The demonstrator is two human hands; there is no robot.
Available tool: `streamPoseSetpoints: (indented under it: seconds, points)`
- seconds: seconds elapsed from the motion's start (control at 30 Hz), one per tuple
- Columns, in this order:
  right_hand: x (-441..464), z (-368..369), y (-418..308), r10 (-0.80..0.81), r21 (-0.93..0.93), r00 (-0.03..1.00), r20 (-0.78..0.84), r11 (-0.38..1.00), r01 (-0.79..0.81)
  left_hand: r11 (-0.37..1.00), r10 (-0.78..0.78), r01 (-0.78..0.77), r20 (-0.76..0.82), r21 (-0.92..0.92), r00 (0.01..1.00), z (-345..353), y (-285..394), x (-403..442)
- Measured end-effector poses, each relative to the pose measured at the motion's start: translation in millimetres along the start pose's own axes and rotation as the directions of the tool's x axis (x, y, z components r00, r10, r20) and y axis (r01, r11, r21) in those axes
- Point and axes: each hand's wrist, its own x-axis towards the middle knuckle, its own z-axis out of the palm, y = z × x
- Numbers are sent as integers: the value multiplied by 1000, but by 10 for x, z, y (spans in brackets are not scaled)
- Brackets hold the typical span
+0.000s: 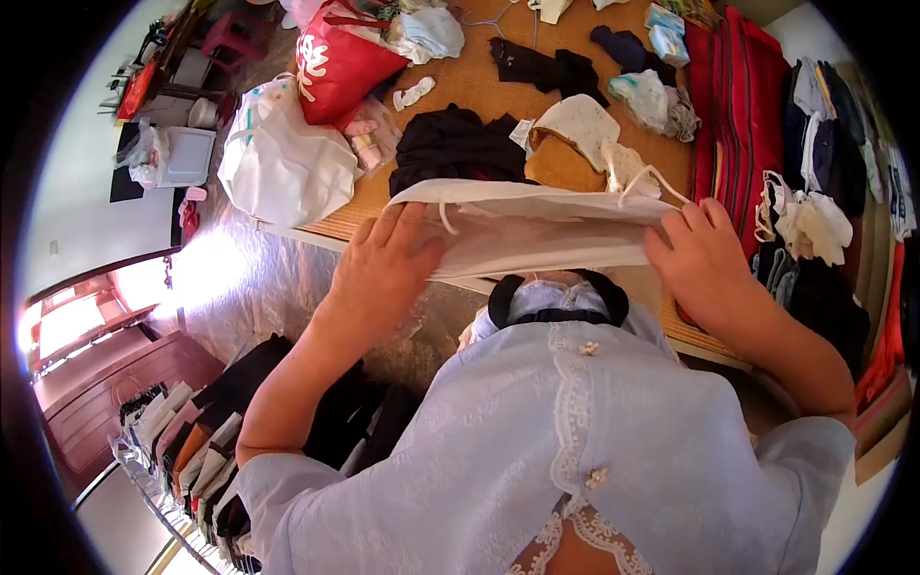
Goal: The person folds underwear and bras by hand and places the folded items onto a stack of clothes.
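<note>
A white cloth item with thin white cords is stretched out flat in front of my chest. Its top edge gapes a little, and I cannot tell whether it is a bag or a garment. My left hand grips its left end, fingers folded over the edge. At the right end my right hand pinches it the same way. Just beyond the cloth lie a black garment and a cream dotted cloth item with a tan inside. The cloth hides part of the mat behind it.
A woven mat surface bears black clothes, a red bag, a white bag and tissue packs. Red zipped cases stand at right. Clothes hang on a rack at lower left.
</note>
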Motion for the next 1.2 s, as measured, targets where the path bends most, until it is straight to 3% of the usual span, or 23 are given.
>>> streamPoseSetpoints:
  seconds: [0.23, 0.33, 0.43, 0.53, 0.57, 0.63, 0.67, 0.7, 0.8, 0.83, 0.93, 1.07, 1.1, 1.2]
  points:
    - [16, -130, 82, -191, 101, 979, 66, 978, 184, 963, 264, -268, -126, -15, 956, -47, -305, 95]
    - [84, -30, 217, -162, 15, 985, 56, 987, 161, 958, 274, -284, -181, -31, 945, -107, -433, 150]
    - [228, -153, 362, -5, 13, 1000, 8, 1000, 5, 982, 122, -156, -268, -109, 956, -267, -449, 181]
    - [323, -259, 543, 53, 127, 967, -248, 992, -22, 963, 115, -183, -314, -196, 942, -383, -548, 269]
    - [363, -272, 622, 29, 76, 937, -349, 997, -3, 945, 93, -180, -303, -272, 948, -432, -565, 295]
    - [433, -229, 788, 186, 353, 926, -327, 933, -63, 833, 17, -160, -265, -529, 964, -469, -611, 370]
    - [473, -203, 888, 261, 481, 916, -303, 872, -89, 753, -15, -147, -239, -642, 971, -488, -629, 407]
    - [536, -73, 971, 481, 724, 863, -156, 649, -232, 645, -65, -104, -190, -757, 980, -510, -641, 438]
    - [761, -66, 1054, 678, 996, 734, -43, 90, -25, 237, -151, 28, -9, -971, 989, -567, -693, 542]
    - [807, 154, 1174, 723, 985, 670, -168, 101, 138, 228, -182, 24, -18, -973, 983, -560, -724, 572]
    - [1120, -12, 1136, 836, 859, 546, -45, -247, 449, 268, -202, 46, -10, -962, 979, -658, -693, 695]
    - [1308, -44, 1123, 868, 930, 497, 7, -188, 315, 394, -202, 19, -66, -919, 977, -823, -682, 759]
    - [1300, -36, 1139, 808, 959, 582, -89, -89, 269, 408, -224, 19, -80, -913, 971, -852, -700, 760]
    - [1200, -116, 1169, 621, 983, 777, -98, 181, -21, 558, -268, 62, -109, -827, 957, -882, -862, 747]
